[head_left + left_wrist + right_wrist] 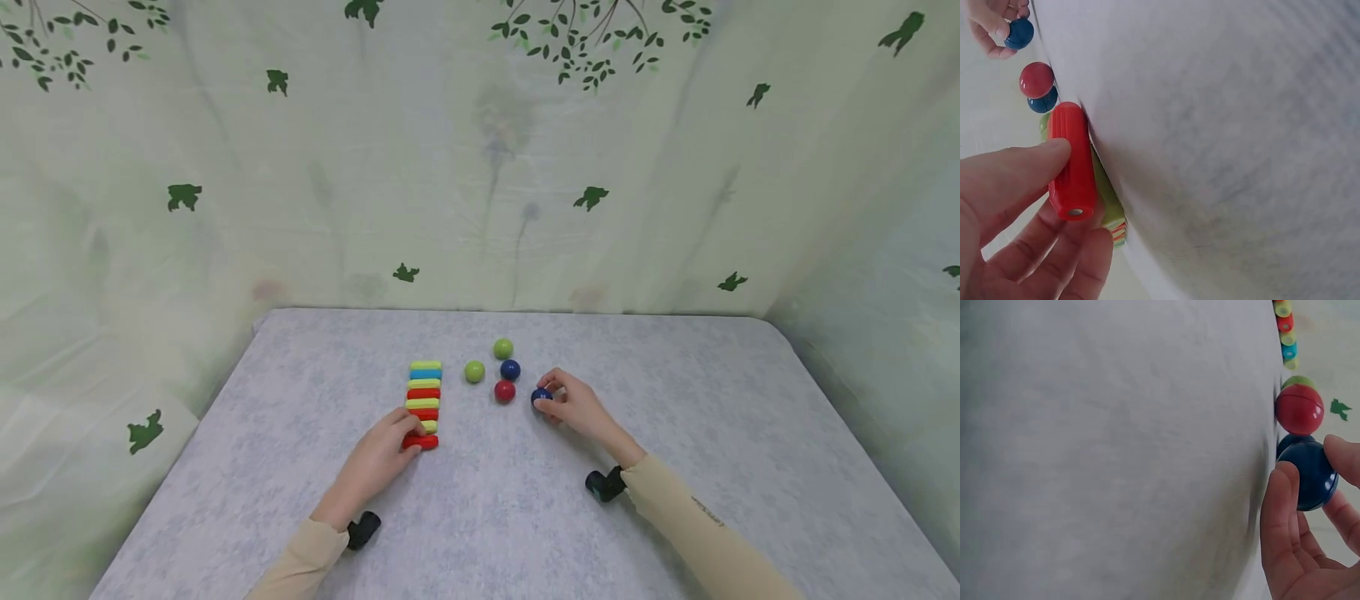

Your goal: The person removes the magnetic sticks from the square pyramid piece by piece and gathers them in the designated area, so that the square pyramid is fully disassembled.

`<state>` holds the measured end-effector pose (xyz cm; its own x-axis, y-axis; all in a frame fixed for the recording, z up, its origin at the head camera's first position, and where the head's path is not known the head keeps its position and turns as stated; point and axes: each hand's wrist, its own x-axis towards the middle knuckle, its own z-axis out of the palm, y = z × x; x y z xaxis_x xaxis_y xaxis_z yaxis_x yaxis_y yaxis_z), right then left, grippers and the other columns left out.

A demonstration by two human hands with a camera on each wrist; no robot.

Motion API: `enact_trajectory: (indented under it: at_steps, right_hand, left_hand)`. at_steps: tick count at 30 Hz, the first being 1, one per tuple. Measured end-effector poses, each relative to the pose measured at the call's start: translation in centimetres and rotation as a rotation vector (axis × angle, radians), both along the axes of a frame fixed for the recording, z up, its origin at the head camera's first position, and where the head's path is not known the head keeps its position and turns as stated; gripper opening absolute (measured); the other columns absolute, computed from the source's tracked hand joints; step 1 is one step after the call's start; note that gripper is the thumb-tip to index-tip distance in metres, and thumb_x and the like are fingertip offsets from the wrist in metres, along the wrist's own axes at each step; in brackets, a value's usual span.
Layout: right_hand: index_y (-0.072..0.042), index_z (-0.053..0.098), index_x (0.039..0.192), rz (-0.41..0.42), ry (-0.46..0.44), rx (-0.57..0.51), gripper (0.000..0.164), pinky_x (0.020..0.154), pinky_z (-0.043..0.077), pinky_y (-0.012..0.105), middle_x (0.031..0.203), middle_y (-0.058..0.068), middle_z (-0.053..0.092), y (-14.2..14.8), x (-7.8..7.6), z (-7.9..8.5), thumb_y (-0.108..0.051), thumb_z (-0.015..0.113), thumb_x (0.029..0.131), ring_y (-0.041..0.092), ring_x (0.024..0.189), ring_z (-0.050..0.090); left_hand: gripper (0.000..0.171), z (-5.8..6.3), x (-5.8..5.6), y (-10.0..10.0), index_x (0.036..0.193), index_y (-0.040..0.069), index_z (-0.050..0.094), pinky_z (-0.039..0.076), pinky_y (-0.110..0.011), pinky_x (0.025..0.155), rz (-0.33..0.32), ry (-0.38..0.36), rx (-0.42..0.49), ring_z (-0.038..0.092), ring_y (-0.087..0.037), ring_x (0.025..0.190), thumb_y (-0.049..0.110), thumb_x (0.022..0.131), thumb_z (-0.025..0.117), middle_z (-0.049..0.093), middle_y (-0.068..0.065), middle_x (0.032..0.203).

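At the near end of a column of coloured bars (424, 394), my left hand (378, 457) pinches a red ridged plastic bar (1071, 165) between thumb and fingers. A yellow-green bar (1107, 194) lies just behind it in the left wrist view. To the right, my right hand (581, 407) holds a dark blue ball (1311, 476) by its fingertips, at or just above the tabletop; I cannot tell which. Left of that hand are a red ball (505, 391), a second blue ball (510, 370) and two green balls, one farther back (503, 348) and one leftmost (474, 372).
The grey-white tabletop (510, 517) ends at a far edge against a pale curtain (450, 167) with green leaf prints. Black wrist cameras sit on the left wrist (363, 530) and on the right wrist (604, 484).
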<state>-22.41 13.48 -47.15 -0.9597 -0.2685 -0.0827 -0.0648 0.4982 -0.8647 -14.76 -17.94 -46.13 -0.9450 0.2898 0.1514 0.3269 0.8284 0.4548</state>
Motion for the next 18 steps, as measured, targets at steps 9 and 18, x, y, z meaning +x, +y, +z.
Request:
enact_trajectory:
  at_steps: [9,18]
  right_hand:
    - [-0.005,0.056,0.111,-0.011,0.033,0.027,0.024,0.058,0.051,0.029,0.106,0.013,0.057,-1.6,-1.7,-0.1,-0.010,0.067,0.090,0.018,0.066,0.057]
    - [-0.003,0.055,0.120,-0.011,0.069,0.006,0.031,0.059,0.051,0.030,0.117,0.017,0.058,-1.3,-1.7,0.3,-0.008,0.063,0.091,0.018,0.071,0.060]
  left_hand:
    - [0.022,-0.3,-0.2,-0.3,0.087,0.011,0.062,0.047,-0.033,0.068,0.017,0.071,-0.069,0.048,-0.018,0.081,0.001,0.077,0.078,0.052,-0.002,0.089]
    - [0.024,-0.6,-0.4,-0.3,0.090,0.012,0.060,0.050,-0.033,0.073,0.006,0.067,0.004,0.050,-0.016,0.085,0.002,0.077,0.078,0.052,0.001,0.091]
